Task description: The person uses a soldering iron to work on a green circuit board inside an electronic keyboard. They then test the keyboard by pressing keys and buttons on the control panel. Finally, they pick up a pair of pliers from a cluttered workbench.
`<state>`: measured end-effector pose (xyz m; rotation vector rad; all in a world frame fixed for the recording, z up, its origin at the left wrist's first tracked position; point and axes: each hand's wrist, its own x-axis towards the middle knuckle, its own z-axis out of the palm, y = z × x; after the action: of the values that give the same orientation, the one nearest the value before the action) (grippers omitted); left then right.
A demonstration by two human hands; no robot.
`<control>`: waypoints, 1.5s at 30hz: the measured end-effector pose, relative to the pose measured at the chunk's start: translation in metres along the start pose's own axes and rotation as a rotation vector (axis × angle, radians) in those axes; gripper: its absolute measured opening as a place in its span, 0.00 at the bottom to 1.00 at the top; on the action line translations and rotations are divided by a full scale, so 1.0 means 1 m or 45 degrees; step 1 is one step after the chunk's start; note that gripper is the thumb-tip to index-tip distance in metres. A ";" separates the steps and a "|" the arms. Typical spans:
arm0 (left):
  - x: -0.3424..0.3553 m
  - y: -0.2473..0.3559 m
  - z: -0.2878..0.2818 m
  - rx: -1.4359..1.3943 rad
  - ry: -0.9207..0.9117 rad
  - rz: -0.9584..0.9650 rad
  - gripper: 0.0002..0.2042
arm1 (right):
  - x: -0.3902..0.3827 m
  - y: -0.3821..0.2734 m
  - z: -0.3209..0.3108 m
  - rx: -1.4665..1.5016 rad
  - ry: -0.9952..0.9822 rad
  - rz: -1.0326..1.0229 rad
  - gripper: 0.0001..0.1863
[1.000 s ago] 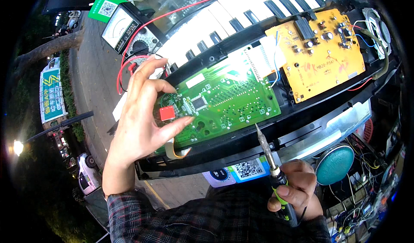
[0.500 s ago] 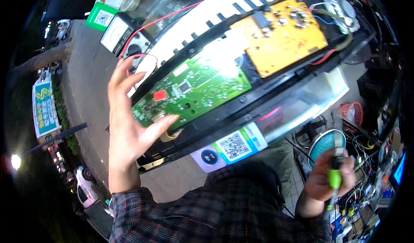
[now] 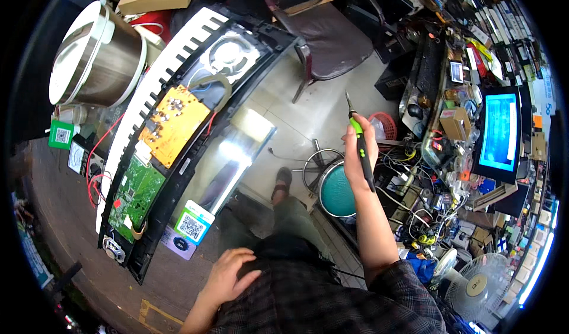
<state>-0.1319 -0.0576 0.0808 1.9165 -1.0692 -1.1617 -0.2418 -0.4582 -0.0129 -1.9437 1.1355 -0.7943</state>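
My right hand (image 3: 363,150) is closed round a soldering iron (image 3: 360,138) with a green and black handle. Its thin metal tip points up and away from me. My left hand (image 3: 228,278) lies against my dark checked clothing at the waist, fingers apart and holding nothing. Left of me is an opened electronic keyboard (image 3: 121,132), its inside showing beside the white keys. It bears a green circuit board (image 3: 139,186), an orange-yellow board (image 3: 175,124) and a round speaker at each end. Neither hand touches it.
A brown chair (image 3: 338,41) stands ahead. Right of my legs is a teal round stool (image 3: 338,192). Cluttered benches with cables, a lit monitor (image 3: 499,129) and a fan (image 3: 477,283) fill the right. A rice cooker (image 3: 101,53) and a meter (image 3: 77,156) stand left.
My left hand has left the keyboard's green board and come down to my waist. The view has turned to the right, and the soldering iron is now raised out in front of me.
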 end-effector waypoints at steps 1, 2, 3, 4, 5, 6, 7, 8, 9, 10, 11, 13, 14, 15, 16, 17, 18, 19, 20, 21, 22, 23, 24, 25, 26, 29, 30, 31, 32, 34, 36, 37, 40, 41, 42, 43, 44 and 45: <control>0.007 0.001 0.001 -0.018 0.052 -0.012 0.18 | 0.001 -0.020 -0.009 0.210 0.007 0.095 0.19; 0.017 -0.004 0.006 -0.023 0.118 -0.009 0.18 | 0.003 -0.021 -0.017 0.406 0.024 0.144 0.20; 0.029 -0.009 0.009 0.110 0.174 0.089 0.18 | 0.007 -0.023 -0.020 0.608 0.023 0.184 0.20; 0.043 -0.012 0.008 0.244 0.230 0.185 0.18 | 0.010 -0.026 -0.021 0.810 0.020 0.224 0.21; 0.061 -0.014 0.006 0.300 0.217 0.283 0.19 | 0.015 -0.032 -0.022 1.029 0.069 0.334 0.26; 0.079 -0.015 0.001 0.362 0.211 0.374 0.19 | 0.019 -0.032 -0.023 1.178 0.103 0.401 0.27; 0.097 -0.016 -0.002 0.405 0.203 0.426 0.19 | 0.021 -0.034 -0.023 1.290 0.128 0.458 0.26; 0.114 -0.015 -0.007 0.427 0.171 0.440 0.20 | 0.023 -0.034 -0.022 1.411 0.155 0.520 0.26; 0.131 -0.020 -0.005 0.454 0.195 0.461 0.21 | 0.025 -0.031 -0.025 1.410 0.195 0.630 0.24; 0.147 -0.024 -0.002 0.480 0.216 0.482 0.21 | 0.025 -0.023 -0.025 1.409 0.241 0.741 0.23; 0.163 -0.027 0.000 0.469 0.244 0.507 0.21 | 0.022 -0.022 -0.026 1.417 0.218 0.843 0.20; 0.192 -0.031 -0.008 0.541 0.324 0.524 0.22 | 0.011 -0.036 -0.023 1.419 0.119 0.866 0.15; 0.202 -0.034 -0.012 0.622 0.242 0.454 0.25 | 0.001 -0.036 -0.023 1.377 0.097 0.897 0.13; 0.208 -0.043 -0.013 0.739 0.237 0.492 0.27 | -0.002 -0.022 -0.015 1.318 0.106 0.816 0.11; 0.208 -0.051 -0.010 0.856 0.233 0.531 0.29 | -0.016 -0.014 -0.015 1.320 0.156 0.933 0.11; 0.204 -0.050 -0.009 0.830 0.243 0.536 0.27 | -0.023 -0.008 -0.012 1.340 0.209 1.030 0.11; 0.206 -0.054 -0.007 0.830 0.258 0.524 0.28 | -0.028 -0.003 -0.010 1.360 0.262 1.127 0.11; 0.210 -0.057 -0.004 0.832 0.271 0.514 0.28 | -0.026 0.004 -0.009 1.479 0.190 1.110 0.12; 0.212 -0.060 -0.002 0.847 0.278 0.507 0.29 | -0.026 0.008 -0.005 1.495 0.213 1.111 0.17; 0.210 -0.054 -0.004 0.767 0.246 0.451 0.28 | -0.025 0.006 -0.010 1.545 0.200 1.143 0.20; 0.212 -0.052 -0.007 0.764 0.278 0.450 0.27 | -0.023 0.006 -0.017 1.597 0.189 1.174 0.24; 0.211 -0.051 -0.007 0.754 0.284 0.460 0.27 | -0.026 0.034 -0.030 1.560 0.112 1.187 0.28; 0.211 -0.049 -0.006 0.742 0.293 0.467 0.26 | -0.028 0.063 -0.052 1.553 -0.174 1.178 0.27; 0.211 -0.049 -0.006 0.756 0.292 0.455 0.25 | -0.028 0.065 -0.056 1.157 -0.115 1.229 0.26; 0.211 -0.048 -0.006 0.771 0.287 0.440 0.25 | -0.024 0.066 -0.061 0.764 -0.064 1.261 0.25; 0.213 -0.053 -0.002 0.846 0.331 0.428 0.23 | -0.018 0.075 -0.103 -0.643 -0.674 0.737 0.22; 0.216 -0.053 0.000 0.863 0.347 0.450 0.22 | -0.019 0.075 -0.116 -1.099 -0.783 0.466 0.21; 0.218 -0.053 0.003 0.875 0.356 0.484 0.21 | -0.034 0.092 -0.129 -1.146 -0.685 0.335 0.19; 0.219 -0.052 0.005 0.892 0.366 0.516 0.20 | -0.038 0.097 -0.138 -1.175 -0.652 0.368 0.19; 0.221 -0.051 0.007 0.938 0.387 0.551 0.20 | -0.039 0.097 -0.150 -1.231 -0.584 0.430 0.19; 0.219 -0.053 0.007 0.979 0.399 0.567 0.19 | -0.038 0.078 -0.165 -1.260 -0.526 0.412 0.22; 0.220 -0.055 0.007 1.005 0.415 0.590 0.18 | -0.036 0.076 -0.173 -1.246 -0.474 0.435 0.19; 0.219 -0.053 0.006 1.030 0.401 0.626 0.16 | -0.038 0.082 -0.211 -1.251 -0.250 0.416 0.14; 0.219 -0.051 0.007 1.043 0.385 0.619 0.16 | -0.037 0.087 -0.227 -1.242 -0.158 0.418 0.13; 0.218 -0.050 0.006 1.062 0.361 0.605 0.17 | -0.040 0.090 -0.241 -1.228 -0.074 0.424 0.12; 0.219 -0.049 0.006 1.075 0.343 0.613 0.17 | -0.044 0.087 -0.257 -1.233 -0.024 0.471 0.13; 0.220 -0.051 0.006 1.088 0.332 0.617 0.17 | -0.050 0.087 -0.269 -1.171 0.080 0.490 0.16; 0.220 -0.052 0.007 1.095 0.316 0.617 0.18 | -0.060 0.094 -0.281 -1.187 0.192 0.427 0.17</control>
<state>-0.0613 -0.2286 -0.0493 2.1151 -1.9404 -0.1655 -0.5316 -0.5155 0.0514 -2.3060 2.1154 -0.2168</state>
